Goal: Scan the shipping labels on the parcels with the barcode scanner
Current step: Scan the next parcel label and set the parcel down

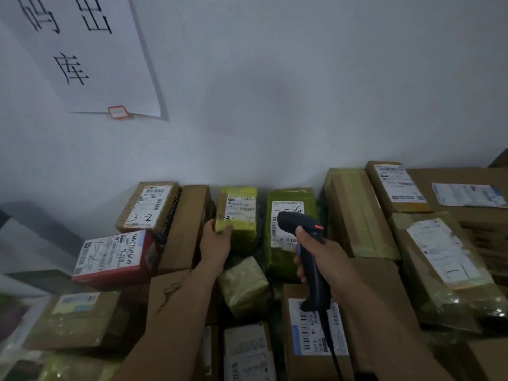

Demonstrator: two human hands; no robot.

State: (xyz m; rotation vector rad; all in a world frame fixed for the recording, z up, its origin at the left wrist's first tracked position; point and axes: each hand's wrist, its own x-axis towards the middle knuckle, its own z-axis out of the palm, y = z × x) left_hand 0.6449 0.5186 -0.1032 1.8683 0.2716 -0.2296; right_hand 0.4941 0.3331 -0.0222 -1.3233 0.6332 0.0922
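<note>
While I watch through the head view, the left hand (215, 239) grips the near-left corner of the small yellow-green parcel (242, 215), thumb on top. That parcel lies in the heap by the wall, around six o'clock in the picture. The right hand (321, 257) is wrapped round the handle of the barcode scanner (299, 224), whose head sits at three o'clock of the parcel, over the green parcel (291, 259). I judge the small one light, film-wrapped, probably slippery and slightly soft, so I'd hold it by corners and edges, clear of its shipping label (240, 209).
</note>
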